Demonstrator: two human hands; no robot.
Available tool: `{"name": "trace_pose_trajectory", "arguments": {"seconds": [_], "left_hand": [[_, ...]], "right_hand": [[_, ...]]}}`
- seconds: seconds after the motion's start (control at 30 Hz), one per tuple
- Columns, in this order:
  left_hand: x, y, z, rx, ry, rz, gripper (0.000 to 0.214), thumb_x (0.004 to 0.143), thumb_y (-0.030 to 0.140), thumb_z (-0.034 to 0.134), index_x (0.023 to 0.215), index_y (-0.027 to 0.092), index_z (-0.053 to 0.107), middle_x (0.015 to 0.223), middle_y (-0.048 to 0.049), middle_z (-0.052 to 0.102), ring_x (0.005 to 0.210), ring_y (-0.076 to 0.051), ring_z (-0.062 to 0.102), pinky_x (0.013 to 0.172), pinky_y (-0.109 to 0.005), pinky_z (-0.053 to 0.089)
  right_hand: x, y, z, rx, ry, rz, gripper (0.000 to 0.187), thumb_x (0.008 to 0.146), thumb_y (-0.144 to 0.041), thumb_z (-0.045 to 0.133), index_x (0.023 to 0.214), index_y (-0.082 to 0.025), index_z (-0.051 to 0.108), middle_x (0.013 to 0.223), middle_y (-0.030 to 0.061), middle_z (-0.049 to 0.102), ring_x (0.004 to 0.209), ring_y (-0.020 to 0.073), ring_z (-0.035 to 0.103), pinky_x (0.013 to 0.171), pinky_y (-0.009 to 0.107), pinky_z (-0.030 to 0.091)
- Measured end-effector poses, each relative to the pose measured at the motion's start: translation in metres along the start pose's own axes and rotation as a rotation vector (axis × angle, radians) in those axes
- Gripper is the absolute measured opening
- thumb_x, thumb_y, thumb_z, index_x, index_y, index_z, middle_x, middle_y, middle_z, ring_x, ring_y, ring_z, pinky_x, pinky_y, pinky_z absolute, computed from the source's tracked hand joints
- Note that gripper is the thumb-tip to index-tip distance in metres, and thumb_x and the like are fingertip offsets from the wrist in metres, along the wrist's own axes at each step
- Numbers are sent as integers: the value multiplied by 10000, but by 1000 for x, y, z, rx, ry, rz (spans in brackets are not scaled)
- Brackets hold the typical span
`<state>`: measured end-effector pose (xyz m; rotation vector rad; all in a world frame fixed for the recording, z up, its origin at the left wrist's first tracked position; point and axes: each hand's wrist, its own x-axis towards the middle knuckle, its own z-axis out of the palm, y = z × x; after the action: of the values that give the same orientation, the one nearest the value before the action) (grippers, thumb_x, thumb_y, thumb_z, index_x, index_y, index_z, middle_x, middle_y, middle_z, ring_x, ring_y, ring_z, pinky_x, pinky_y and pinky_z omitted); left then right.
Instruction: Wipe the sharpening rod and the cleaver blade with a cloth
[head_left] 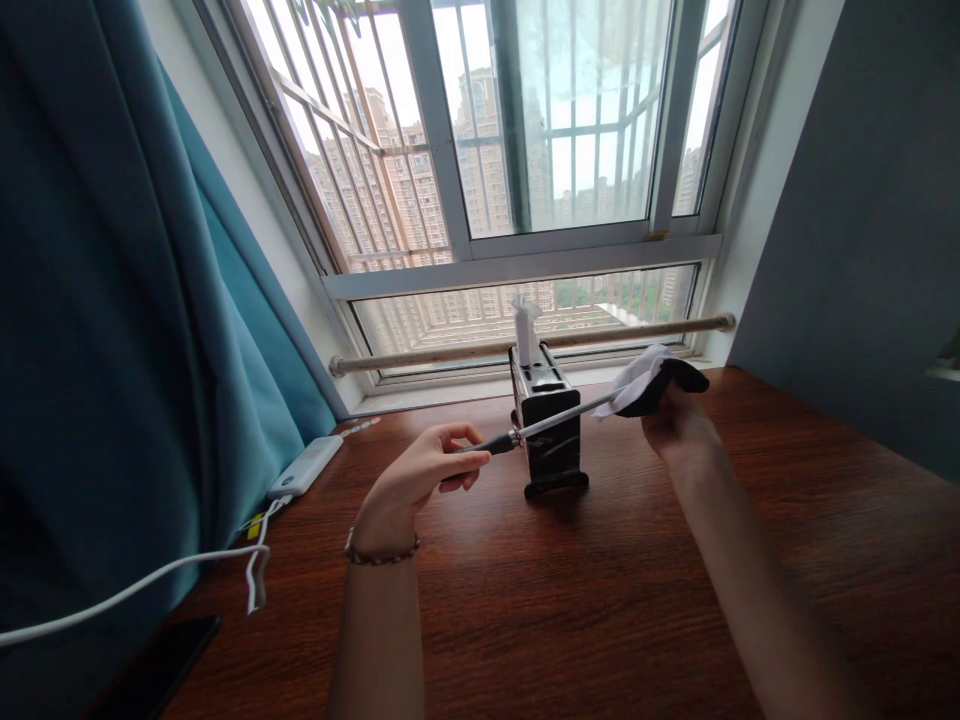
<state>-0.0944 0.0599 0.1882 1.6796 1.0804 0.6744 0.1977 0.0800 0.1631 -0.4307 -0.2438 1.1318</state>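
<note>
At a window-side tabletop (487, 610), we see two bare hands at either end of a slim grey rod (562, 416), held up and aslant before a black box (553, 435) with a white tissue (526, 335) standing from its top. The left hand (442, 458), a bracelet (381, 556) at its wrist, grips the rod by its dark handle (493, 445), fingers curled around. The right hand (679, 420) pinches a black-and-white cloth (643, 380) at the rod's far end; the cloth hides the tip, so we cannot tell how it sits inside. Whether the rod touches the box, we cannot say. By our reading, the work is midway: both grips are set and the cloth is on the rod's end, while the shaft between cloth and handle is bare, and neither piece is yet laid down. To the left, beside a blue curtain (112, 300), we note a white device (306, 465) with a cable (187, 563), well apart from the hands.
</note>
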Motion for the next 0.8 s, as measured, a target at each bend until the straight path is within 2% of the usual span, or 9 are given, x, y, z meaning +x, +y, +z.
{"name": "trace_pose_trajectory", "arguments": {"seconds": [0.1, 0.2, 0.47, 0.6, 0.67, 0.8], "left_hand": [[-2, 4, 2, 14, -21, -22, 301, 636, 346, 671, 739, 135, 484, 478, 39, 516, 368, -28, 326, 356, -149, 168], [-1, 5, 7, -5, -1, -18, 304, 661, 373, 658, 718, 136, 476, 470, 34, 516, 365, -29, 336, 349, -145, 166], [19, 0, 35, -179, -23, 41, 310, 717, 399, 605, 685, 135, 446, 443, 29, 491, 355, -25, 325, 343, -142, 159], [19, 2, 40, -145, -22, 62, 306, 726, 410, 592, 698, 139, 454, 437, 38, 470, 356, -32, 314, 350, -152, 166], [16, 4, 42, -17, 51, 101, 302, 726, 422, 589, 711, 144, 472, 461, 34, 488, 368, -42, 330, 366, -161, 192], [10, 6, 47, 505, 390, 315, 260, 727, 414, 585, 710, 158, 550, 511, 27, 496, 458, -69, 388, 464, -185, 251]], "right_hand": [[2, 7, -4, -2, -17, -32, 97, 789, -94, 568, 778, -168, 629, 677, -46, 667, 613, 61, 637, 645, 119, 531], [-2, 16, -5, -49, -100, -23, 77, 762, -111, 598, 784, -178, 628, 712, -48, 669, 656, 65, 640, 667, 129, 531], [-46, 55, 7, -169, -307, 210, 182, 568, -129, 752, 717, -116, 647, 691, 17, 670, 603, 113, 627, 575, 167, 530], [-53, 61, 8, -223, -358, 249, 194, 531, -97, 759, 697, -120, 661, 681, 14, 674, 610, 112, 632, 604, 165, 526], [-51, 61, 7, -251, -369, 247, 167, 536, -90, 754, 669, -121, 659, 668, 12, 675, 616, 109, 634, 628, 166, 526], [-47, 62, 5, -258, -361, 254, 159, 535, -84, 751, 653, -122, 652, 672, 16, 678, 623, 110, 639, 625, 162, 525]]}}
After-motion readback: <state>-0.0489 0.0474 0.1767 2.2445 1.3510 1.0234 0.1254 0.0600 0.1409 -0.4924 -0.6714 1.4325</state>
